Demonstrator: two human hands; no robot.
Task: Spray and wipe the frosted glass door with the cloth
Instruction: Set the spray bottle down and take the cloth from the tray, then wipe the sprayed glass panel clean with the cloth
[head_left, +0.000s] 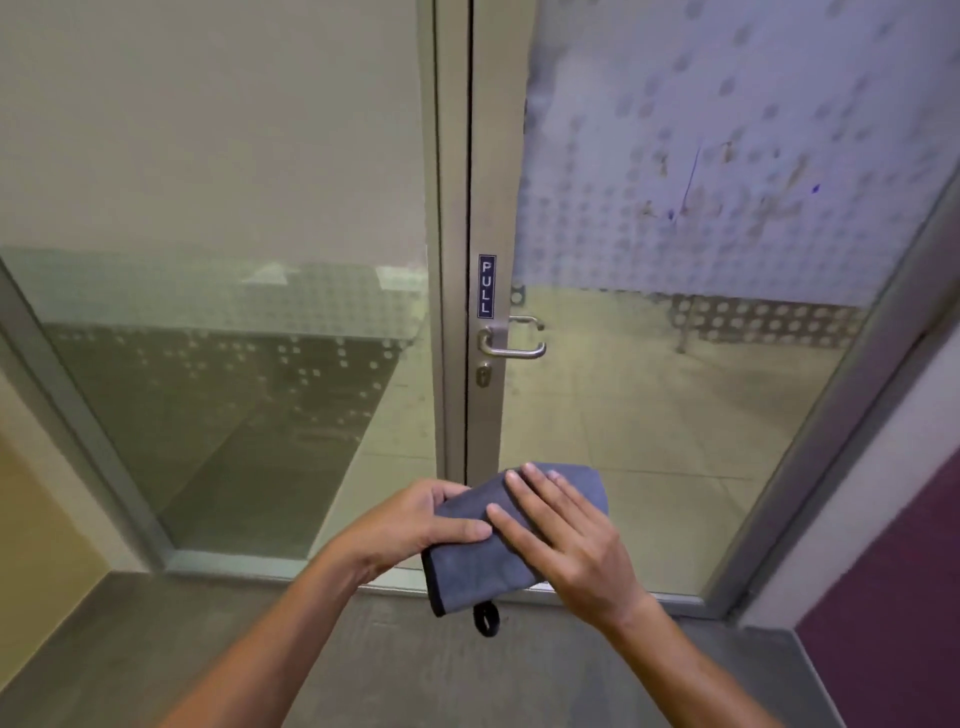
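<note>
Between both hands, left hand (415, 525) grips cloth (483, 545), right hand (566, 540) flat atop.

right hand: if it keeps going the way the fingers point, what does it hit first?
The right hand lies flat on the cloth, fingers pointing up-left. Past the cloth's edge, likely the door frame below the handle; depth unclear.

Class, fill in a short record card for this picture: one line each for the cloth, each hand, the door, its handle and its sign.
cloth: grey cloth, folded, black loop hanging below
left hand: left hand grips the cloth's left edge
right hand: right hand lies flat on top of it
door: frosted glass door, dotted film, smudged, closed
handle: metal lever handle
sign: PULL sign
</note>
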